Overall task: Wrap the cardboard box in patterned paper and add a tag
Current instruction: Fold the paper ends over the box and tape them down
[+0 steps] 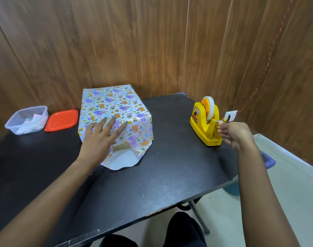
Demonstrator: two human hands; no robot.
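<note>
Paper-wrapped box (116, 104), centre of table (170, 166), near end open, is pressed by the left hand (98, 139), fingers spread flat; tape end (217, 121) at the yellow dispenser (204, 127), right, is pinched by the right hand (236, 132).

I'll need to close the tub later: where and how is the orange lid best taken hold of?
Pinch the orange lid by its rim at the near edge, coming from the front. It lies flat on the table, so only the rim offers purchase. The clear tub stands close on its left and the wrapped box close on its right, so the near edge is probably the freest side.
</note>
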